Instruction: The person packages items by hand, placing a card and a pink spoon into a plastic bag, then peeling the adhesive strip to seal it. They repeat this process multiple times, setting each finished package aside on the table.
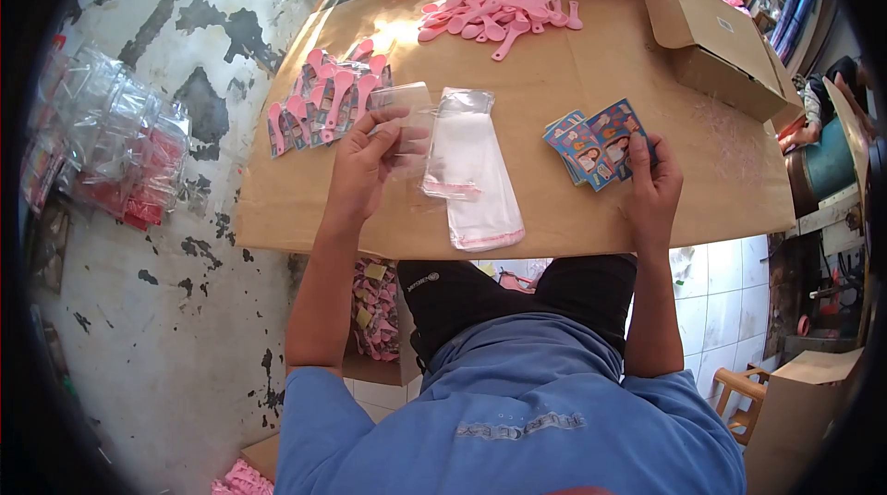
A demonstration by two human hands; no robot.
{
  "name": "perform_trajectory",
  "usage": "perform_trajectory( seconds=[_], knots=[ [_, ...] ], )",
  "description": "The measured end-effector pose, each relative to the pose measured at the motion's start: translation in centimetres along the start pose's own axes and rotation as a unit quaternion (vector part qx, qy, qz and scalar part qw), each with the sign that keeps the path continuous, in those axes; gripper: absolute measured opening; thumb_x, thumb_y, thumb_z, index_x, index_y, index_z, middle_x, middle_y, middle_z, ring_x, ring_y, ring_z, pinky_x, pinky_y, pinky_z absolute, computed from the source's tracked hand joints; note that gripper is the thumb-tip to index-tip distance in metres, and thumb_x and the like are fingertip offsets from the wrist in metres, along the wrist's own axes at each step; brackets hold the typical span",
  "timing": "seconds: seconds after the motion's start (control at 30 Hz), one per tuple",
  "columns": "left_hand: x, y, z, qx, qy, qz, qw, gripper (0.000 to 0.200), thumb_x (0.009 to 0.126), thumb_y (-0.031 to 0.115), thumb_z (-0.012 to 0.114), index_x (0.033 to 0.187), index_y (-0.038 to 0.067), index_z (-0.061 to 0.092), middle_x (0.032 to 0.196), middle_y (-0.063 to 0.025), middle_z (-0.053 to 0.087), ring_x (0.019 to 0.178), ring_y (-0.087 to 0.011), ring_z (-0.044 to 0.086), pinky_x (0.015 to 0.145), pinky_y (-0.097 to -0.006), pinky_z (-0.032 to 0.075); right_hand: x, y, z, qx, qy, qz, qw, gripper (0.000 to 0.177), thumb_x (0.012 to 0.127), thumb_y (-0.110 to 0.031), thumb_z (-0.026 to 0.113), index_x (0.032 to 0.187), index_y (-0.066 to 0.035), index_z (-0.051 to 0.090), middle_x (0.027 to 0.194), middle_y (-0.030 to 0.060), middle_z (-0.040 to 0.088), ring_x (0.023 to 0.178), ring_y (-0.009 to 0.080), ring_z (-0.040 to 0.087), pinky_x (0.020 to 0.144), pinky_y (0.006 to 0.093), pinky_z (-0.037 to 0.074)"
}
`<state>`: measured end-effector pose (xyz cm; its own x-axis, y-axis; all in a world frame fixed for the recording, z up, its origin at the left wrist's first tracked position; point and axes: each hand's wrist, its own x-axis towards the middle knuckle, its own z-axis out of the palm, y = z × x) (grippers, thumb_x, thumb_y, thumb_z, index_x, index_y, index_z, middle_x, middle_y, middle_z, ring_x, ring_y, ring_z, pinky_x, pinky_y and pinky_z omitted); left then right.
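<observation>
My left hand (377,148) pinches a clear plastic bag (411,99), blurred by motion, just left of a stack of clear bags (487,204) with pinkish-red edges. My right hand (654,176) has its thumb and fingers closed on a blue printed card (614,125). That card overlaps a small pile of similar cards (557,130) on the brown-covered table (370,227). To the left of my left hand, pink spoons (340,88) lie on top of bagged printed cards in an overlapping group.
A heap of loose pink spoons (499,10) lies at the table's far side. An open cardboard box (716,47) stands at the back right. Plastic-wrapped packs (120,139) are on the left, and a carton of pink items (374,319) sits below the table.
</observation>
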<state>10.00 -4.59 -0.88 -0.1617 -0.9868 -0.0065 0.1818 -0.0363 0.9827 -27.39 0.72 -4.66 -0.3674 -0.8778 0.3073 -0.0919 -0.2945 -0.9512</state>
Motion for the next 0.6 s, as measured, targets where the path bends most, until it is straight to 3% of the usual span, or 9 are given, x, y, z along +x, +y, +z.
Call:
perform_trajectory(
  seconds=[0.1,0.2,0.33,0.6],
  knots=[
    [-0.3,-0.9,1.1,-0.116,0.013,-0.026,0.993,0.032,0.104,0.014,0.064,0.133,0.003,0.059,0.116,-0.012,0.074,0.104,-0.0193,0.074,0.087,-0.0279,0.061,-1.8,-1.6,1.6,0.06,-0.065,0.022,0.996,0.022,0.107,-0.019,0.063,0.113,0.001,0.069,0.091,-0.0012,0.069,0.078,0.0026,0.057,0.069,0.0211,0.047],
    [-1.0,-1.1,2.5,-0.152,0.023,-0.019,0.988,0.029,0.102,0.012,0.067,0.129,0.002,0.061,0.117,-0.0131,0.073,0.107,-0.022,0.074,0.093,-0.0304,0.062,-3.9,-3.7,3.0,0.061,-0.156,0.047,0.985,0.02,0.104,-0.016,0.067,0.114,0.001,0.068,0.089,-0.0012,0.069,0.073,0.0023,0.057,0.062,0.0212,0.046],
    [-2.5,-1.7,6.7,-0.169,0.091,0.045,0.98,0.023,0.102,0.013,0.067,0.122,0.002,0.064,0.116,-0.0136,0.074,0.106,-0.023,0.074,0.089,-0.0308,0.063,-4.7,-4.0,4.3,0.032,-0.27,0.088,0.958,0.02,0.101,-0.016,0.07,0.112,0.001,0.068,0.085,-0.001,0.067,0.065,0.0022,0.055,0.056,0.02,0.043],
    [-3.7,-4.0,11.2,-0.24,0.132,0.096,0.957,0.018,0.102,0.014,0.068,0.116,0.003,0.067,0.115,-0.0146,0.075,0.107,-0.0258,0.074,0.09,-0.034,0.063,-5.4,-3.6,3.9,0.139,-0.28,0.16,0.936,0.018,0.101,-0.018,0.071,0.106,-0.001,0.068,0.08,-0.0034,0.064,0.062,-0.0005,0.051,0.054,0.0185,0.039]
  ],
)
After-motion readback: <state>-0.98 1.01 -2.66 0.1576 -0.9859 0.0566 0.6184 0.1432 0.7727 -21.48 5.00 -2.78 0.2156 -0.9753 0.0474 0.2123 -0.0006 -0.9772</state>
